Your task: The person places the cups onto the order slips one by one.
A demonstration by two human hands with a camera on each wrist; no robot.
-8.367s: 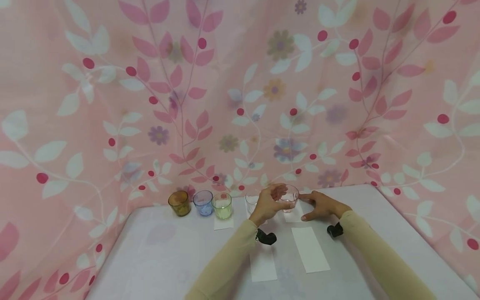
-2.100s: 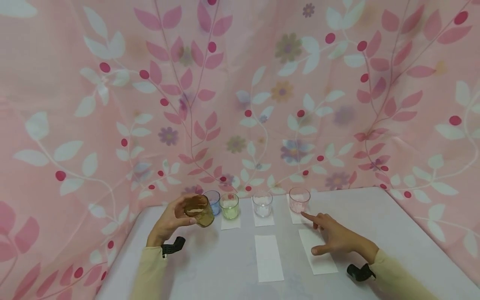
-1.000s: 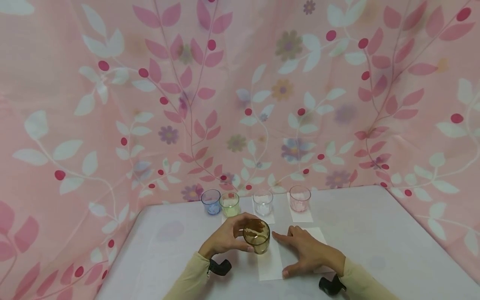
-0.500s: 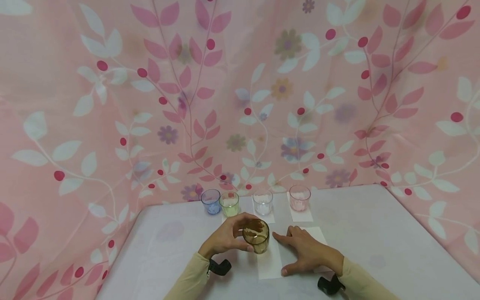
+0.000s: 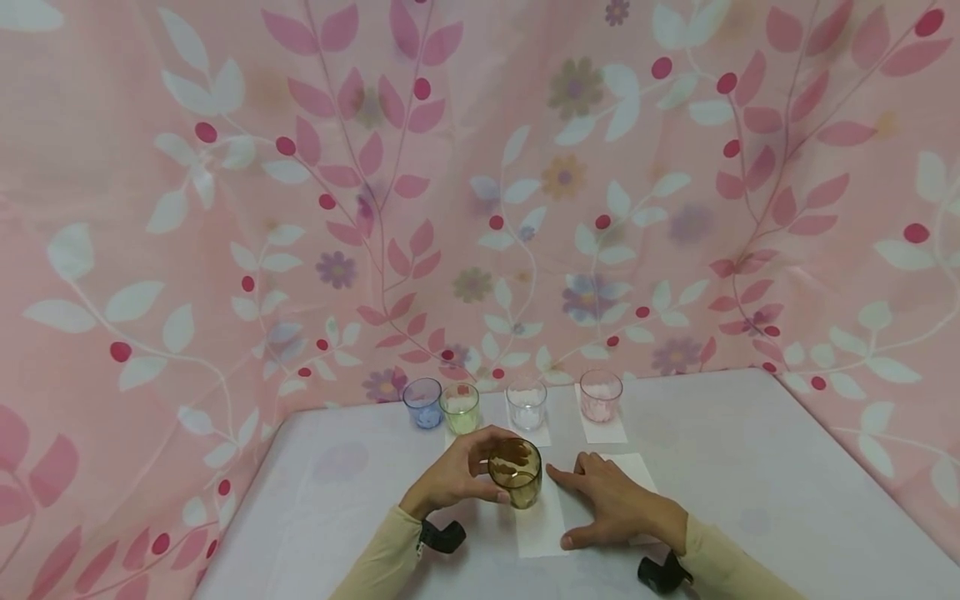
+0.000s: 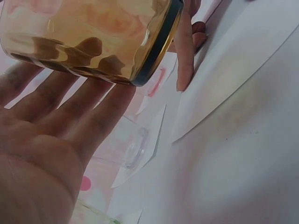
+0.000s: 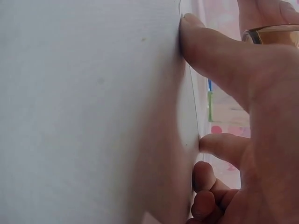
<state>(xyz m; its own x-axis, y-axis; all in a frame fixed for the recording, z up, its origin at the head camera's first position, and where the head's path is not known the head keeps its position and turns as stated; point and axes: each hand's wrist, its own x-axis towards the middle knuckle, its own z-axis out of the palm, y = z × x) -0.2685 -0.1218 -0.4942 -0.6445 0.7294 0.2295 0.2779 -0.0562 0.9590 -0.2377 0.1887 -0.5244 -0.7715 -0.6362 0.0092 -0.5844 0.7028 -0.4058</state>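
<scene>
My left hand (image 5: 453, 471) grips an amber drinking glass (image 5: 516, 475) by its side, thumb at the front and fingers behind. In the left wrist view the amber glass (image 6: 93, 37) has a dark-edged base that hangs just above a white paper strip (image 5: 538, 533). My right hand (image 5: 618, 500) is just right of the glass. Its straight thumb and index finger touch down along the strip's right side, and the other fingers are bent under. In the right wrist view the right hand's thumb (image 7: 210, 49) presses at the paper's edge.
Along the back stand a blue glass (image 5: 423, 404), a green glass (image 5: 460, 410), a clear glass (image 5: 527, 404) and a pink glass (image 5: 601, 397). Another paper strip (image 5: 637, 471) lies partly under my right hand. A floral curtain (image 5: 480, 183) rises behind the table (image 5: 337, 517).
My left hand let go of the pink glass, took the amber glass from the far left and carried it right over the front strip. My right hand came forward and left. Both are nearly still this last second.
</scene>
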